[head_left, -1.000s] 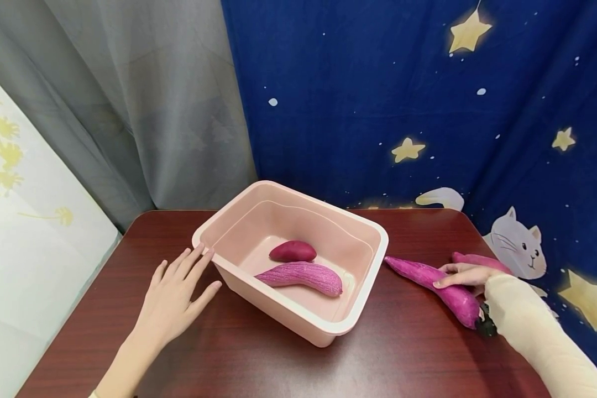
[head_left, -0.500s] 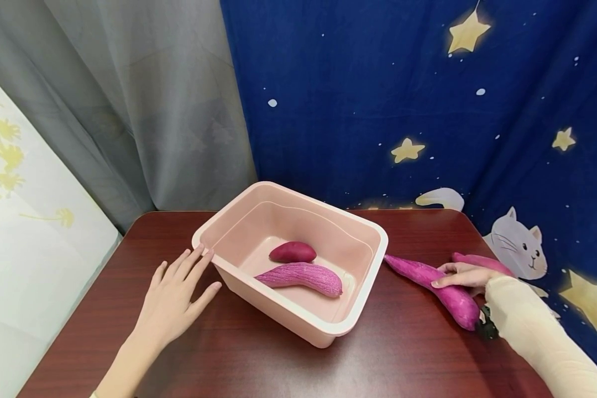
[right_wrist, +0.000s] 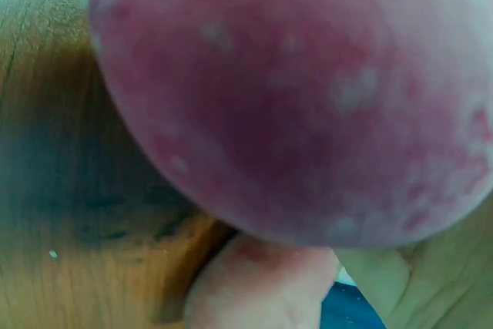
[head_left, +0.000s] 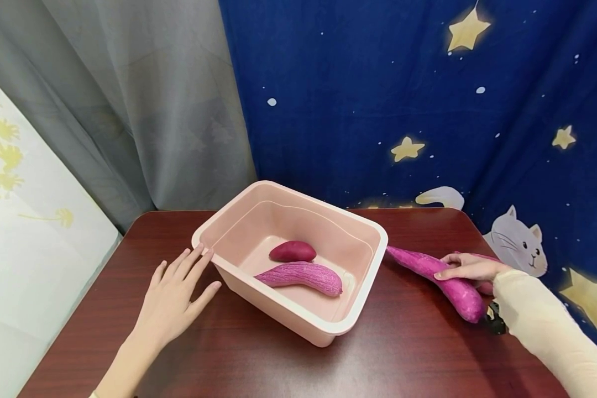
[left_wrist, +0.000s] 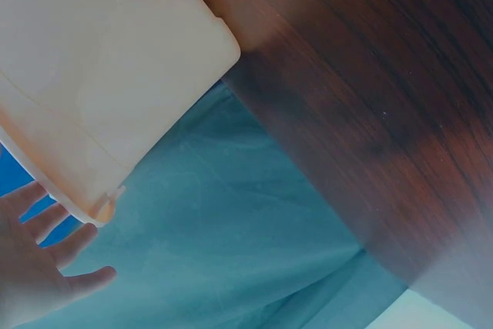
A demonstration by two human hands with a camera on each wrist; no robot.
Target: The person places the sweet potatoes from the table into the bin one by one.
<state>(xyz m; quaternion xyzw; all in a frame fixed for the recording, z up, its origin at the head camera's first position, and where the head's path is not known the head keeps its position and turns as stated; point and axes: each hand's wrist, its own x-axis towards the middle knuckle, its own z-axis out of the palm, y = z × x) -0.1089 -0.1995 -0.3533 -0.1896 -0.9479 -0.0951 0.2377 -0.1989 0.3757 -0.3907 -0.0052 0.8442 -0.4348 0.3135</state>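
Note:
My right hand (head_left: 470, 268) grips a long purple sweet potato (head_left: 462, 303) from above, thumb on its near side. Its narrow end points at the tub's right side, and its thick rounded end (right_wrist: 285, 113) fills much of the right wrist view. Behind that hand lies another pinkish-purple sweet potato (right_wrist: 258, 287), mostly hidden in the head view. My left hand (head_left: 171, 298) has its fingers spread, fingertips at the left rim of a pink plastic tub (head_left: 278, 312). Inside the tub lie a small dark-red sweet potato (head_left: 292, 251) and a longer, ridged purple one (head_left: 303, 277).
The tub stands at an angle on a dark reddish wooden table (head_left: 388, 354). A blue star-patterned curtain (head_left: 328, 110) and a grey curtain (head_left: 189, 138) hang behind the table's far edge. A white patterned cloth (head_left: 35, 249) is at the left.
My right hand and the long sweet potato have risen a little, and its narrow end has moved up beside the tub's rim. The left hand and tub have stayed put.

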